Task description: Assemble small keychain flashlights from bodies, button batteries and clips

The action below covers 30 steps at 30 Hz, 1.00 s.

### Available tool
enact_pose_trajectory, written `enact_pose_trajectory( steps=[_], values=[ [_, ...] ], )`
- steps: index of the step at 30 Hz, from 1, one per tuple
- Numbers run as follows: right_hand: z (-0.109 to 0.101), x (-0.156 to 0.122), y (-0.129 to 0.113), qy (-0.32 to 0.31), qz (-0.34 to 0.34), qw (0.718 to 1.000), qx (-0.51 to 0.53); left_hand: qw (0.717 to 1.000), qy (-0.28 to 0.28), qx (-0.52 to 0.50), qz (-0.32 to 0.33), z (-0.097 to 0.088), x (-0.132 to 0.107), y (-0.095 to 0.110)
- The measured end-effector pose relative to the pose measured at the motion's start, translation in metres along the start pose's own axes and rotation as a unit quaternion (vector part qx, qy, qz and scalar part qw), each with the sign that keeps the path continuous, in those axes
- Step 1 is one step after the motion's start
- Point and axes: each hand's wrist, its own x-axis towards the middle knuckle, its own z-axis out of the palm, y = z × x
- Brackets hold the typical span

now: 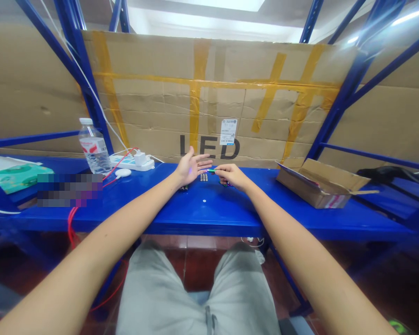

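Observation:
My right hand (232, 176) pinches a small green flashlight (211, 170) between thumb and fingers, its tip pointing left. A violet glow shows at that tip and on the palm of my left hand (190, 170). That hand is open, palm turned toward the flashlight, fingers spread and holding nothing. Between the hands, on the blue table, lies a small group of silvery round pieces (204, 177), perhaps button cells. Small dark pieces (184, 188) lie under my left wrist. Beneath my right hand are small green and purple items (226, 184), partly hidden.
The blue table (202, 218) has a small white disc (204, 201) near its front. At right stands an open cardboard box (317, 186). Leftward are a water bottle (93, 146), a white power strip (132, 162), red cables (73, 223) and a green packet (21, 177). Large cardboard (153, 107) closes the back.

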Motion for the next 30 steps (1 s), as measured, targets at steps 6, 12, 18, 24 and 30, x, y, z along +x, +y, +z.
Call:
enact_pose_trajectory(
  steps=[6, 12, 18, 24, 30],
  values=[
    [-0.0002, -0.0004, -0.0001, -0.008, 0.011, 1.000, 0.002, 1.000, -0.007, 0.003, 0.001, 0.0012, -0.0022, 0.0024],
    [-0.0006, 0.0001, 0.0013, -0.004, 0.013, 1.000, 0.007, 1.000, -0.005, -0.002, 0.002, 0.0033, -0.0038, 0.0035],
    [0.0012, -0.0003, 0.0007, -0.005, 0.018, 1.000, 0.001, 1.000, -0.005, -0.001, 0.001, 0.0020, -0.0038, 0.0032],
    [-0.0003, 0.0004, 0.0032, -0.001, 0.016, 1.000, 0.004, 1.000, -0.018, 0.011, -0.004, 0.0004, -0.0026, 0.0015],
    [-0.0021, 0.0026, 0.0053, -0.005, 0.019, 1.000, 0.018, 1.000, -0.016, 0.017, -0.007, 0.0008, -0.0026, 0.0021]
  ],
)
